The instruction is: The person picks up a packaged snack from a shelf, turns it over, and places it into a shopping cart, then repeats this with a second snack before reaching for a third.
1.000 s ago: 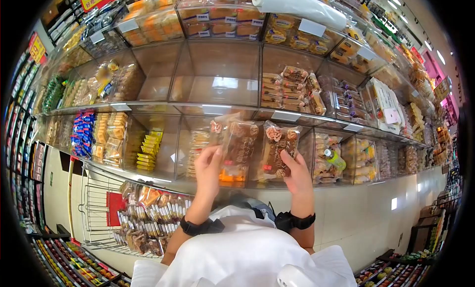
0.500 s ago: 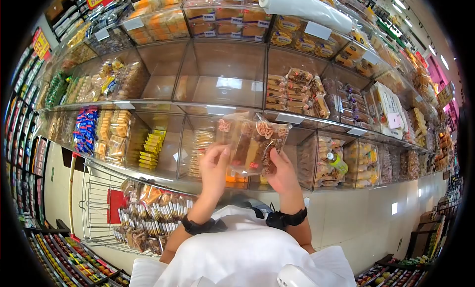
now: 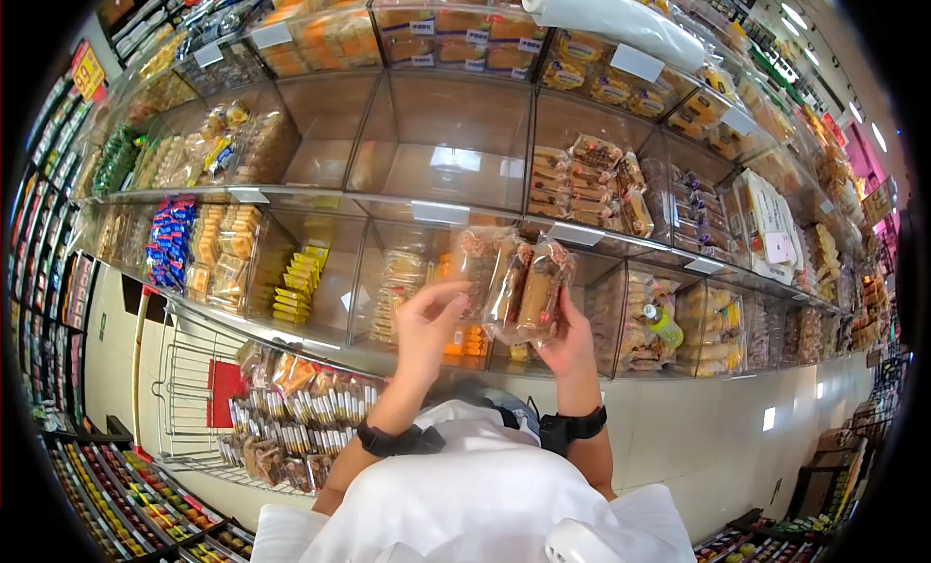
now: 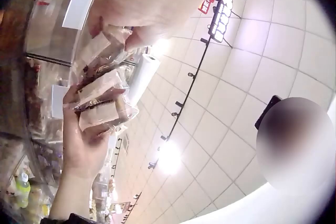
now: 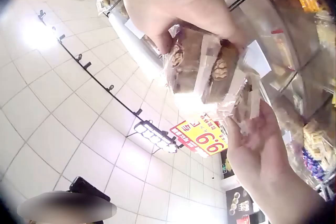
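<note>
In front of the clear snack bins (image 3: 441, 156), here we are: pastry packets (image 3: 524, 291) up in the air between both my grips, just in front of the lower row of bins and touching none of them. My right grip (image 3: 574, 345) is curled round the bundle from below and from the right, fingers wrapped over the wrappers. The right wrist view shows brown swirled pastries through the clear film. My left grip (image 3: 425, 328) comes in from the left, thumb and fingertips pinching the crinkled edge of the nearest packet. The packets stand roughly upright, pressed side by side. How many are in the bundle I cannot tell, two at least.

Behind them, an orange pack (image 3: 465, 342) sits in its bin. Off to the right, a green bottle (image 3: 659, 322) lies among bagged snacks. Left of my hands, yellow bars (image 3: 296, 284) are stacked in one bin, with blue packs (image 3: 167, 251) farther along. Down at my left, the wire cart (image 3: 189, 403) is loaded with wrapped snacks. Up top lies a white roll of bags (image 3: 606, 15).
</note>
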Demonstrator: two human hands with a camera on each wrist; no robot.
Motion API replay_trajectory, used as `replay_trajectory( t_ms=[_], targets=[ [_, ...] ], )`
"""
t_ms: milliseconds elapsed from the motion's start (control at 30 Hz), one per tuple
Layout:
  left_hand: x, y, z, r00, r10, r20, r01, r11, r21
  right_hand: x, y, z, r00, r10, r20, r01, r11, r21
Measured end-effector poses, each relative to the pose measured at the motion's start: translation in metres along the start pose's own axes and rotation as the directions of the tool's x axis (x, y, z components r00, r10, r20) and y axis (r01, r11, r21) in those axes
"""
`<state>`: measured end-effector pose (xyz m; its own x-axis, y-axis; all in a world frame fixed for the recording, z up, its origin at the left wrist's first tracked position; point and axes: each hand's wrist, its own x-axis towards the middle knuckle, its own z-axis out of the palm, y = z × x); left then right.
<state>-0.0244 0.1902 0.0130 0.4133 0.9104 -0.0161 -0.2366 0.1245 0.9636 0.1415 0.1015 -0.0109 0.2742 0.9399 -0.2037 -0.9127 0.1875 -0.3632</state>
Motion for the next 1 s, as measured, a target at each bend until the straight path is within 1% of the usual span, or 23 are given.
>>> replay_trajectory(
  t_ms=[100, 167, 200, 300, 333, 467, 567, 600, 700, 733, 800, 833, 867, 900, 933, 1000],
  targets=[
    [-0.001, 0.000, 0.003, 1.000, -0.016, -0.013, 0.015, 0.997, -0.069, -0.002, -0.003, -0.005, 1.000, 0.011, 0.010, -0.012, 0.989, 0.146],
    [0.000, -0.004, 0.003, 1.000, 0.007, -0.010, -0.008, 0.997, -0.078, -0.001, -0.007, -0.010, 1.000, 0.015, 0.020, -0.019, 0.970, 0.240],
    [0.001, -0.005, 0.003, 1.000, 0.020, -0.009, -0.021, 0.996, -0.082, 0.002, -0.007, -0.010, 1.000, -0.013, -0.011, 0.016, 0.969, 0.248],
    [0.001, -0.004, 0.004, 1.000, 0.012, -0.029, -0.015, 0.993, -0.115, -0.002, -0.015, 0.004, 0.992, -0.064, 0.113, 0.036, 0.972, 0.234],
    [0.001, -0.004, 0.004, 1.000, 0.012, -0.026, -0.015, 0.992, -0.125, -0.005, -0.018, 0.015, 0.983, -0.045, 0.177, -0.009, 0.956, 0.294],
    [0.001, -0.003, 0.003, 1.000, 0.013, -0.013, -0.015, 0.990, -0.143, -0.012, -0.030, 0.028, 0.943, -0.150, 0.297, 0.128, 0.987, 0.092],
    [0.002, -0.004, 0.003, 1.000, 0.019, -0.013, -0.021, 0.989, -0.145, -0.015, -0.033, 0.036, 0.927, -0.175, 0.331, 0.116, 0.975, 0.189],
    [0.002, -0.004, 0.004, 1.000, 0.022, -0.014, -0.024, 0.989, -0.145, -0.015, -0.032, 0.036, 0.917, -0.194, 0.350, 0.161, 0.980, 0.119],
    [0.001, -0.002, 0.005, 1.000, -0.006, -0.002, 0.005, 0.989, -0.150, -0.015, -0.029, 0.044, 0.928, -0.166, 0.333, 0.133, 0.984, 0.120],
    [0.000, -0.003, 0.007, 1.000, 0.006, 0.021, -0.002, 0.988, -0.152, -0.016, -0.027, 0.042, 0.955, -0.144, 0.260, 0.117, 0.986, 0.119],
    [-0.001, -0.004, 0.011, 0.997, 0.027, 0.066, -0.016, 0.987, -0.157, -0.012, -0.017, 0.025, 0.984, -0.135, 0.115, 0.144, 0.987, -0.071],
    [-0.002, -0.004, 0.014, 0.996, 0.039, 0.076, -0.029, 0.991, -0.131, -0.011, -0.015, 0.020, 0.989, -0.141, 0.041, 0.145, 0.975, -0.166],
    [-0.003, -0.002, 0.017, 0.995, 0.051, 0.088, -0.042, 0.994, -0.104, -0.012, -0.011, 0.018, 0.988, -0.152, 0.013, 0.151, 0.965, -0.213],
    [-0.003, -0.001, 0.018, 0.993, 0.063, 0.098, -0.055, 0.995, -0.078, -0.012, -0.010, 0.017, 0.989, -0.148, 0.020, 0.149, 0.966, -0.211],
    [-0.002, -0.003, 0.014, 0.990, 0.022, 0.141, -0.018, 0.999, -0.034, -0.012, -0.009, 0.014, 0.989, -0.143, 0.027, 0.146, 0.967, -0.209],
    [-0.003, -0.003, 0.018, 0.992, -0.001, 0.124, 0.007, 0.999, -0.049, -0.012, -0.009, 0.013, 0.989, -0.138, 0.046, 0.145, 0.964, -0.224]
  ],
)
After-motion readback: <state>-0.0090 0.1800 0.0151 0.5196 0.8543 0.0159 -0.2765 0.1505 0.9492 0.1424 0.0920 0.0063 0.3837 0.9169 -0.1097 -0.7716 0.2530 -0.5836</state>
